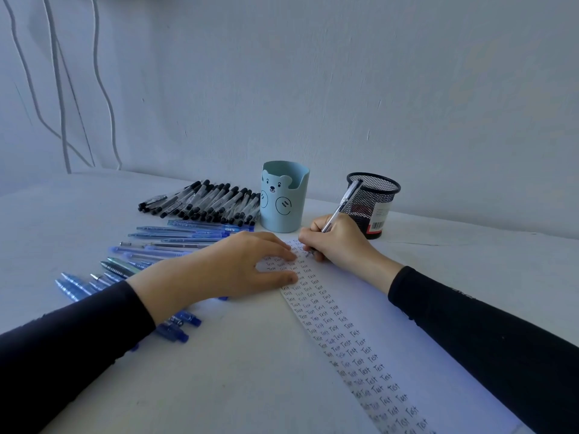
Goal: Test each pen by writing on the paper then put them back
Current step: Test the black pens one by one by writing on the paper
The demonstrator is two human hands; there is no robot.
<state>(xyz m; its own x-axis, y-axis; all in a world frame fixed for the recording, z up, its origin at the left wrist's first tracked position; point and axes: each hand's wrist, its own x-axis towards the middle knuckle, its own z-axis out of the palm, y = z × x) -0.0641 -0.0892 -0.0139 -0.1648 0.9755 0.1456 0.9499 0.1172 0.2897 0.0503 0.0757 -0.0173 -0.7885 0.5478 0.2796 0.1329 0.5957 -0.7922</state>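
Right hand [336, 241]: fingers curled closed around a clear-barrelled pen [341, 205], held in a writing grip; the tip meets the paper [391, 333] near its far end, and the barrel tilts up and away toward the black mesh cup [372, 203]. Left hand [238, 264]: open and flat, palm down, fingers spread slightly, with fingertips [289, 255] pressing on the left margin of the sheet, beside the writing point; it grips nothing. The sheet carries columns of the handwritten word "Test" along its left side, running from the near edge to the hands.

Containers: a light blue bear-face cup [283, 198] stands upright just beyond the hands; its contents cannot be seen. The mesh cup stands to its right; a label shows through the mesh, and what else lies inside cannot be told.

Left of the blue cup lies a row of black-capped pens [203, 202]; nearer, a fan of blue pens [175, 239] rests on the white table [219, 371], partly under the left forearm. Both forearms wear black sleeves [485, 333] and converge on the sheet.
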